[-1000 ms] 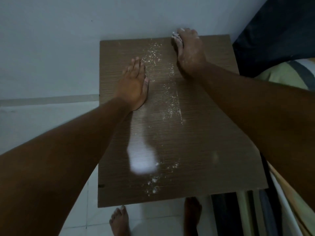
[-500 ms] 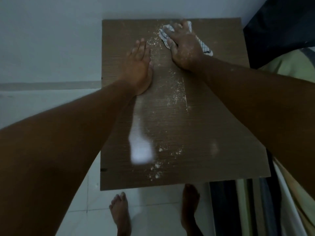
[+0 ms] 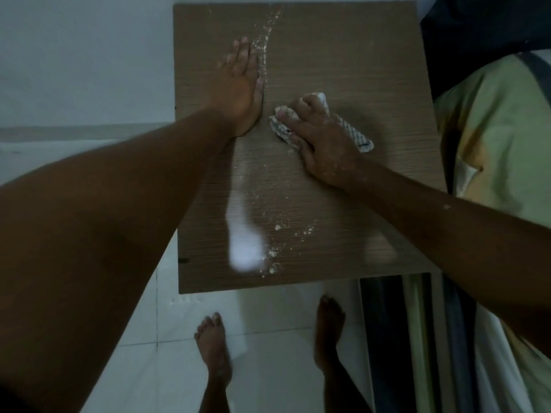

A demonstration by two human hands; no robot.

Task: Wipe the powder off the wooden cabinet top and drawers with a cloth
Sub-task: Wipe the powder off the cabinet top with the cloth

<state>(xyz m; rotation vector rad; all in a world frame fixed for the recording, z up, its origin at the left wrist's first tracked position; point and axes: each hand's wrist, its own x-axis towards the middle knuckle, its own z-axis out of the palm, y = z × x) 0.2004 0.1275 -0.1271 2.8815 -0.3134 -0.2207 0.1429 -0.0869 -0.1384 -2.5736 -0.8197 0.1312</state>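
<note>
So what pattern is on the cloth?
The cloth is white with a dark checked grid, head view.

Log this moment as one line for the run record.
phase: wiping top | right hand: grips cloth mid-top | left hand: flat on cabinet top | powder: streak along centre, clumps near front edge

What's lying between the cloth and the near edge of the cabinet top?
Head view: scattered powder specks and small clumps lie on the cabinet top there, beside a bright whitish patch, nearer than the cloth that the right hand grips.
</note>
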